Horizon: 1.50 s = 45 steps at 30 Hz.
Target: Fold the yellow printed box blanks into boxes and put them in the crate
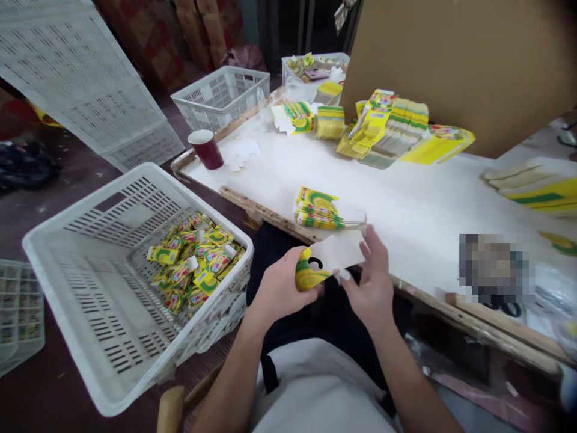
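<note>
My left hand is closed around a small yellow-and-green printed carton, held above my lap at the table's front edge. A white, unprinted panel of it extends to the right, with a dark-edged cutout near the left hand. My right hand grips the panel's right end, thumb at the lower edge and fingers at the far side. Just beyond the hands, a small stack of flat yellow-and-green cartons lies on the white table.
A white crate at my left holds a pile of small yellow cartons. A maroon mug stands at the table's left edge. Stacked flat cartons lie toward the back, before a large cardboard sheet. Another crate stands behind.
</note>
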Available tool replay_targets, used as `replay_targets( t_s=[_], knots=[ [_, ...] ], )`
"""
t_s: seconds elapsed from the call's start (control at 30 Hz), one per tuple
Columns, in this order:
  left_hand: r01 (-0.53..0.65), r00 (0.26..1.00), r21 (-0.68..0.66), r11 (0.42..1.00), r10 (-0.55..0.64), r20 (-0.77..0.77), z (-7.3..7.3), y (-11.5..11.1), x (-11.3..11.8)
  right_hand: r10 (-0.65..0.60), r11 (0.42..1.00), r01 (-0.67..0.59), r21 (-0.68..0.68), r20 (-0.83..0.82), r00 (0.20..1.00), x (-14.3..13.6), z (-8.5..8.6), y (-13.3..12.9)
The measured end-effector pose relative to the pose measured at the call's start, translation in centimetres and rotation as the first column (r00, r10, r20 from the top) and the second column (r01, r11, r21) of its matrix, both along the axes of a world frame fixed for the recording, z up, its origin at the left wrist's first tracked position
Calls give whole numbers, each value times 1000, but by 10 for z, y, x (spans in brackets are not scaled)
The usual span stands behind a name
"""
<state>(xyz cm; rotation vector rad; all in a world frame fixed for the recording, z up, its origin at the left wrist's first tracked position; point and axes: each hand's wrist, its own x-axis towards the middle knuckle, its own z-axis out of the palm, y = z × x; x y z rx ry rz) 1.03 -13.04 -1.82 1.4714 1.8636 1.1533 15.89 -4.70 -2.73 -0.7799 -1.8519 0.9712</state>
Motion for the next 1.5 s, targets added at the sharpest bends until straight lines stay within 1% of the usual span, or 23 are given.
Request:
replay_targets(
  t_s=[0.03,0.07,0.1,0.13,0.23,0.27,0.33,0.37,0.43,0.5,0.57,0.63,0.73,0.8,0.87,0.9,0.97,1.03,1.1,1.17,1.23,1.4,1.5],
  knots=[
    [7,1000,43,999,-8,10,-2,0,3,-14,984,-2,-176,-86,996,-2,-3,0],
    [26,999,84,996,-27,18,-3,0,5,5,937,-62,-345,-162,987,-3,-5,-1],
    [46,999,118,992,-48,15,-4,1,7,57,857,-167,-488,-232,971,-5,-6,-1],
    [75,997,137,988,-76,-2,-5,1,9,127,748,-287,-599,-296,947,-6,-7,-2],
    [189,980,127,974,-178,-94,-6,2,13,299,408,-532,-742,-442,846,-10,-3,-3],
    [208,974,121,971,-194,-120,-6,3,13,324,341,-561,-754,-466,823,-11,-2,-2],
    [210,970,114,971,-193,-146,-7,4,13,322,300,-549,-780,-459,828,-12,-1,0],
    [198,972,107,974,-182,-146,-7,4,12,303,319,-523,-791,-437,847,-12,-2,1],
    [188,976,62,980,-180,-122,-8,4,10,263,421,-462,-780,-382,886,-11,-4,1],
    [196,979,2,981,-195,-52,-12,4,9,291,570,-425,-703,-310,905,-10,-5,-1],
    [171,984,-1,985,-171,44,-17,5,8,385,720,-412,-558,-172,907,-9,-3,-4],
    [80,991,80,994,-88,103,-23,6,7,432,826,-402,-395,-13,902,-9,-1,-6],
    [-160,985,196,968,144,93,-26,10,5,284,926,-264,-271,37,958,-12,-3,-2],
    [-299,947,190,935,265,183,-23,12,4,134,944,-130,-302,-6,991,-13,-6,2],
    [-380,850,161,911,275,450,-19,14,3,110,946,-105,-308,-1,994,-14,-9,3],
    [-422,752,153,894,251,609,-17,15,4,153,946,-140,-291,23,988,-13,-10,2],
    [-543,482,109,833,202,853,-14,16,4,268,938,-238,-252,91,959,-12,-10,-1],
    [-652,236,14,758,186,954,-13,17,4,348,920,-311,-238,133,928,-10,-9,-5],
    [-683,112,-56,728,180,977,-12,17,4,405,901,-366,-232,151,902,-7,-6,-6],
    [-675,89,-64,735,166,982,-12,16,4,445,884,-406,-232,151,883,-3,-3,-4],
    [-629,109,-57,775,161,981,-13,16,6,450,881,-410,-237,145,881,0,0,-2],
    [-527,151,-98,844,206,967,-17,13,11,373,917,-338,-212,155,915,5,8,3],
    [-491,211,-51,870,176,962,-17,12,11,509,840,-449,-305,156,847,8,9,7]
  ],
)
